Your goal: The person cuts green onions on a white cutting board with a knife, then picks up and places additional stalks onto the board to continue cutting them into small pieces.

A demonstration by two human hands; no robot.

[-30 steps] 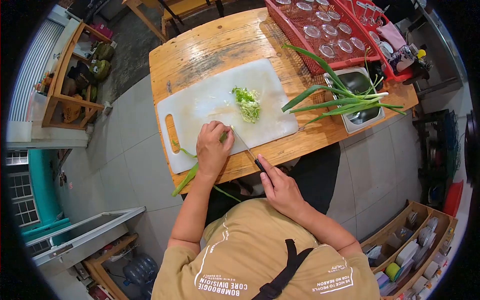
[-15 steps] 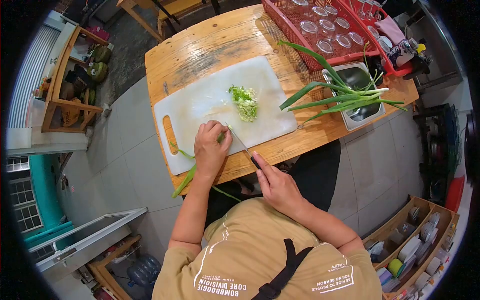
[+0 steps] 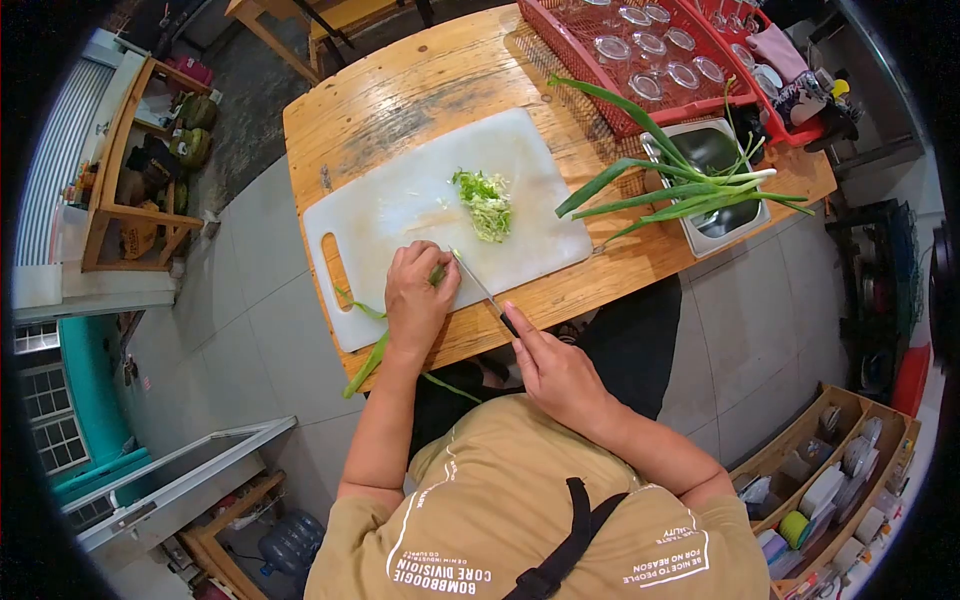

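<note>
My left hand (image 3: 418, 296) is closed around green onions (image 3: 368, 362) on the white cutting board (image 3: 390, 215); their green ends trail over the table's near edge. In my right hand (image 3: 560, 372) is a knife (image 3: 482, 288) with a black handle. Its blade tip lies close beside my left fingertips, at the cut end of the stalks. A small heap of chopped green onion (image 3: 484, 205) sits farther back on the board. Part of the held stalks is hidden under my left fingers.
Whole green onions (image 3: 690, 190) lie across a metal container (image 3: 717, 228) at the table's right. Behind it, a red crate (image 3: 625, 95) holds several upturned glasses. The wooden table (image 3: 375, 115) ends just in front of my body. Shelves with dishes (image 3: 825, 490) stand at lower right.
The view has shifted very slightly. Both hands, the knife and the green onions hold almost the same positions.
</note>
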